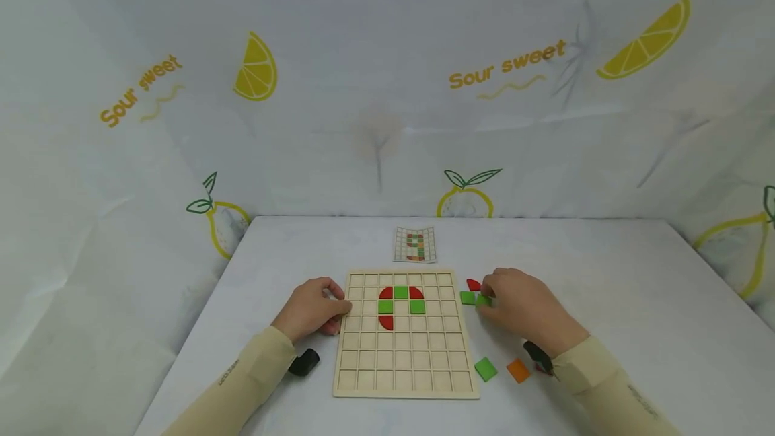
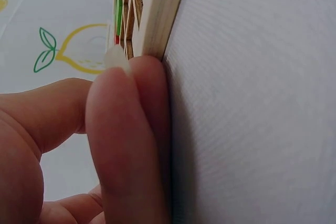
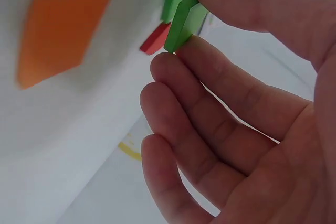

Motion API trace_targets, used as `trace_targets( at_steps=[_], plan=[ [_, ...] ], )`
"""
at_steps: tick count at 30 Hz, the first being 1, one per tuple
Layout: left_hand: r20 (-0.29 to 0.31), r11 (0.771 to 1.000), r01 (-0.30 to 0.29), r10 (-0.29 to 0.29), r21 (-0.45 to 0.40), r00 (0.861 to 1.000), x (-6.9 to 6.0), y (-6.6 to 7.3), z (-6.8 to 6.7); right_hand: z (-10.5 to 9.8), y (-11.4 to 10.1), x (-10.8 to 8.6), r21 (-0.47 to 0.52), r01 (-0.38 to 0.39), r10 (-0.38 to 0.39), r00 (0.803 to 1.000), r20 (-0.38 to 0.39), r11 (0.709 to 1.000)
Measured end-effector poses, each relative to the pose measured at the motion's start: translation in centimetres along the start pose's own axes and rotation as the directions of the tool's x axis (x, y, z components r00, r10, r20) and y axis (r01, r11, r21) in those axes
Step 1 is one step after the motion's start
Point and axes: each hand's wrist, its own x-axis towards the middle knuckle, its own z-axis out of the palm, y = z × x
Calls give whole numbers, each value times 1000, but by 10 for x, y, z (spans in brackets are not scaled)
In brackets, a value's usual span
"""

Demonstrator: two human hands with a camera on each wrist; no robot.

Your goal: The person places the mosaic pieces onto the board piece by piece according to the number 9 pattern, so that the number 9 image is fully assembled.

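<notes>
A wooden grid board [image 1: 402, 360] holds green squares [image 1: 401, 293] and red quarter-round pieces [image 1: 386, 322] in its upper part. At the board's left edge my left hand [image 1: 311, 308] grips the rim; in the left wrist view the thumb and a finger [image 2: 123, 129] meet at the board's side [image 2: 157, 19]. Right of the board, my right hand [image 1: 523, 305] pinches a green square [image 3: 186, 22] between thumb and forefinger, seen tilted in the right wrist view. Another green square [image 1: 467, 297] and a red piece [image 1: 473, 284] lie beside it.
Behind the board lies a pattern card [image 1: 414, 245]. Near the board's lower right are a green square [image 1: 486, 369] and an orange square [image 1: 519, 370], with a red piece partly hidden by the right wrist. A patterned cloth [image 1: 363, 86] hangs behind the table.
</notes>
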Motion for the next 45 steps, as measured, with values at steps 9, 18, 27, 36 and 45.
trace_targets(
  at_steps=[9,18,27,36,45],
  plan=[
    [7,1000,-1,1,-8,1000,3,0,0,-5,-29,14,-7,69,-69,998,-4,998],
    [10,1000,-9,10,-8,1000,1,3,1,0,-65,29,-23,132,-132,991,4,991],
    [21,1000,-11,12,-22,1000,1,4,2,8,-91,31,-20,225,-225,974,-4,974],
    [19,1000,-9,9,-12,1000,2,2,2,22,-104,31,-25,230,-230,973,20,973],
    [10,1000,-11,11,-8,1000,0,-1,-3,30,-114,31,-58,285,-284,959,22,957]
  ],
)
